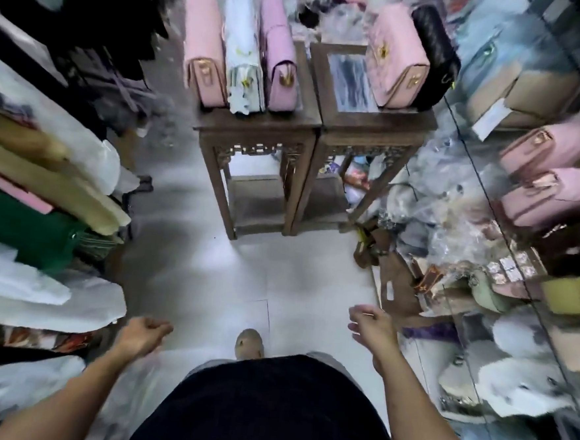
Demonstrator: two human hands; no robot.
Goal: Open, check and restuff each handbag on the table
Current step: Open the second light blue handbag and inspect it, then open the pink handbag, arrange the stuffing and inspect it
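Observation:
Two dark wooden side tables stand ahead, the left table point(257, 123) and the right table point(381, 123). On the left one stand a pale pink handbag point(204, 49), a white handbag point(243, 55) and a lilac handbag point(279, 54). The right one bears a quilted pink handbag point(394, 60) and a black quilted handbag point(436, 48). My left hand point(143, 335) hangs low with loosely curled fingers and holds nothing. My right hand point(372, 323) is also low, relaxed and bare. Both hands are well short of the tables.
A rack of hanging clothes point(37, 181) crowds the left side. A mirror wall point(542, 168) on the right reflects more bags. Plastic wrapping, cardboard and loose items point(428, 236) litter the floor at the right. My foot point(249, 344) stands on pale floor tiles.

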